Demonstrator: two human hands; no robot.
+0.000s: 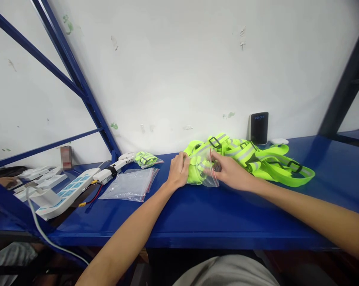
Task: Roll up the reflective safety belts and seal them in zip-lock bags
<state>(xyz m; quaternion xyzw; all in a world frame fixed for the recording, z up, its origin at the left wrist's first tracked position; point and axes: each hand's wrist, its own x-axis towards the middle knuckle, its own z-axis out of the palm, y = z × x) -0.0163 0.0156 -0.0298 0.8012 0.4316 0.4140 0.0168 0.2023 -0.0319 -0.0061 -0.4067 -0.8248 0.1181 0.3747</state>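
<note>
On the blue shelf [221, 214], my left hand [178, 171] grips the left end of a clear zip bag [203, 171] that holds a folded neon-yellow reflective strap. My right hand [230, 171] pinches the bag's open right edge, fingers closed on the plastic. Behind the bag lies a loose heap of neon-yellow reflective straps [257, 159] with black buckles. A packed bag with a folded strap [146, 159] rests further left near the wall. A stack of empty clear zip bags [130, 185] with red seal lines lies to the left of my left hand.
A white power strip [66, 194] with cable, a small white fan [119, 163] and red wires sit at the left. A black device with a lit display [259, 128] leans on the wall beside a white object [279, 141]. Blue rack struts [78, 79] cross the left side.
</note>
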